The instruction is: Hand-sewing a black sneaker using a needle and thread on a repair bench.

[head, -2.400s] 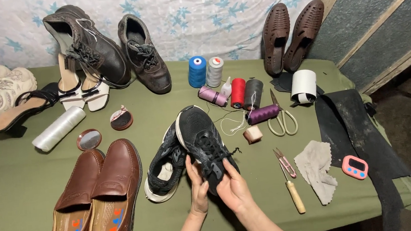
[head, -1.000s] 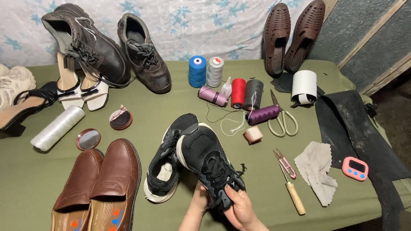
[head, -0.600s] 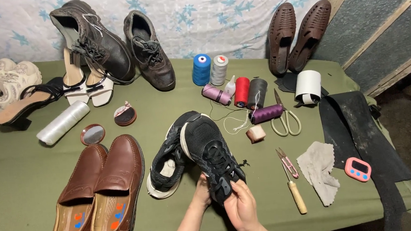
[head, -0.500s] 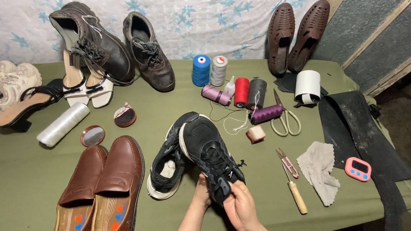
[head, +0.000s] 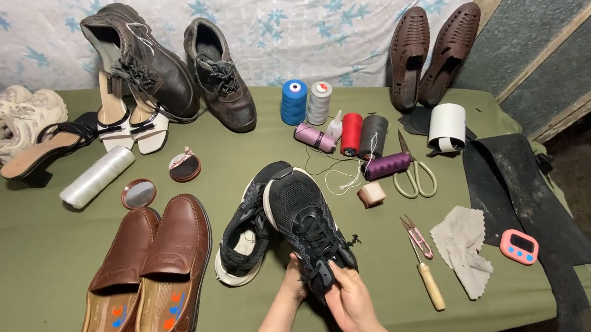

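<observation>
gripping the heel end of a black sneaker [head: 307, 231], the right hand [head: 350, 301] wraps its fingers around the collar from the near side, while the left hand [head: 293, 284] closes on the same heel from the left, partly hidden behind the shoe. the sneaker is tilted with its toe pointing away from the hands and up the green table [head: 32, 261]. its mate, a second black sneaker [head: 245, 239], lies on the cloth just to the left, touching it. farther left sits a pair of brown loafers [head: 147, 273]. to the right lie an awl with a wooden handle [head: 431, 285], small snips [head: 413, 228] and a grey rag [head: 464, 248].
</observation>
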